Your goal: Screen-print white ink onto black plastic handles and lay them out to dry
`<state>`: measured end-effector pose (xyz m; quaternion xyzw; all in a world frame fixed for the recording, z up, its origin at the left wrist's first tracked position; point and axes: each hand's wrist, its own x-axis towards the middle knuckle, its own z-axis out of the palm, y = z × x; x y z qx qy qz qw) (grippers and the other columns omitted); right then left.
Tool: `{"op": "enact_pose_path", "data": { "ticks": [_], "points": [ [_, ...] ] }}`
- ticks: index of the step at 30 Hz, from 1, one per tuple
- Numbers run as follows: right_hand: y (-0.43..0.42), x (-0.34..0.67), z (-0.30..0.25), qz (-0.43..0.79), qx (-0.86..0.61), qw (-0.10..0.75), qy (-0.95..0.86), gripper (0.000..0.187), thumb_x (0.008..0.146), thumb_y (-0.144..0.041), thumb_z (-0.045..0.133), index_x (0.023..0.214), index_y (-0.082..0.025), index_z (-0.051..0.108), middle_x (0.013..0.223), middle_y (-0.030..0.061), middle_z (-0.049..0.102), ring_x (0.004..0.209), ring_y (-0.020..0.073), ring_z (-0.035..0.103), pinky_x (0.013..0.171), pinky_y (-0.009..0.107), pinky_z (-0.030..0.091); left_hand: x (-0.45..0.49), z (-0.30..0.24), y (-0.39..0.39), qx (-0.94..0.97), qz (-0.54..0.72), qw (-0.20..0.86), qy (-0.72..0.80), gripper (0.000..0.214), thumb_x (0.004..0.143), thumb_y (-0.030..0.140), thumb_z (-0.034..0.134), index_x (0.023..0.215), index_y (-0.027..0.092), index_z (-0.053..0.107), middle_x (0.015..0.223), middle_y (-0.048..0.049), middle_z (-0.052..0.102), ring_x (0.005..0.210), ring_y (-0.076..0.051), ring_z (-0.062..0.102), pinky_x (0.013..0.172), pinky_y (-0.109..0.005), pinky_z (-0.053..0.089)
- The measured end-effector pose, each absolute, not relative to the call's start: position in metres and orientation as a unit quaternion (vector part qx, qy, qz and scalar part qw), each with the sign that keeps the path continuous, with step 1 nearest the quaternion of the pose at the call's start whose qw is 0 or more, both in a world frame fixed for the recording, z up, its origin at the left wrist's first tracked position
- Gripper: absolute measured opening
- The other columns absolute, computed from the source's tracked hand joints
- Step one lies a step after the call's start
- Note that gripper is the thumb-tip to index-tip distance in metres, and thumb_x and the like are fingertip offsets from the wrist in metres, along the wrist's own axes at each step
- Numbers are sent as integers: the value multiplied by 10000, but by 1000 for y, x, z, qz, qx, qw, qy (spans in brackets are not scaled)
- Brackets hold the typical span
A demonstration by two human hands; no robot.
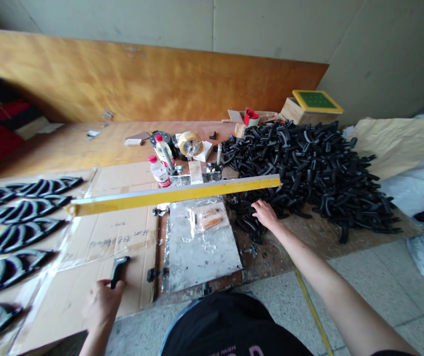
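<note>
My left hand (pixel 101 302) is closed round one end of a single curved black plastic piece (pixel 118 269), which lies on the flattened cardboard (pixel 115 232). My right hand (pixel 266 213) reaches forward to the near edge of a big heap of the same black pieces (pixel 308 168); its fingers curl down onto a piece there, and I cannot make out whether they grip it. Between the hands lies a grey metal plate (pixel 200 247) smeared with paint, with a raised yellow-edged frame bar (pixel 175 194) across it.
Rows of black pieces (pixel 15 232) lie stacked in fans on the left of the cardboard. Two bottles (pixel 159 170), a tape roll (pixel 190 143) and small tools stand behind the plate. A wooden box with a green screen (pixel 314 104) sits at the back right. Tiled floor lies below.
</note>
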<state>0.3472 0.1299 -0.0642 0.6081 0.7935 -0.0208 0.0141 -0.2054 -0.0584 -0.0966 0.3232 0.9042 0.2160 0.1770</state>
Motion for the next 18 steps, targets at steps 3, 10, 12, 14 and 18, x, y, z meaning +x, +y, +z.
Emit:
{"op": "enact_pose_path", "data": {
  "ticks": [3, 10, 12, 14, 18],
  "points": [
    [128, 350, -67, -35, 611, 12, 791, 180, 838, -96, 622, 991, -175, 676, 1042, 116, 627, 1018, 237, 550, 885, 326, 402, -208, -113, -73, 387, 128, 124, 904, 416, 724, 580, 563, 912, 214, 501, 832, -97, 594, 905, -373, 619, 748, -466, 491],
    [123, 277, -61, -106, 550, -172, 810, 209, 917, -101, 502, 924, -200, 685, 963, 38, 675, 946, 172, 582, 893, 270, 403, -190, -103, -70, 375, 194, 108, 900, 558, 795, 659, 434, 1041, 174, 559, 819, -62, 610, 806, -275, 615, 721, -378, 462],
    [121, 262, -58, -107, 551, -175, 809, 207, 923, -110, 496, 937, -201, 681, 977, 42, 670, 945, 172, 585, 880, 267, 407, -185, -92, -63, 361, 242, 111, 894, 528, 789, 641, 473, 1028, 181, 575, 790, -41, 611, 747, -244, 617, 685, -349, 454],
    [120, 263, -56, -111, 590, -156, 784, 204, 921, -107, 493, 935, -197, 676, 984, 49, 664, 938, 168, 594, 847, 260, 414, -181, -83, -58, 348, 278, 119, 887, 504, 785, 628, 504, 1018, 189, 588, 768, -25, 615, 707, -223, 620, 658, -330, 446],
    [106, 283, -61, -126, 658, -95, 737, 148, 917, -163, 531, 966, -199, 667, 995, 49, 664, 936, 168, 611, 806, 261, 420, -175, -82, -56, 344, 301, 141, 878, 490, 782, 628, 525, 1008, 203, 614, 782, -24, 646, 706, -221, 632, 630, -322, 456]
  ]
}}
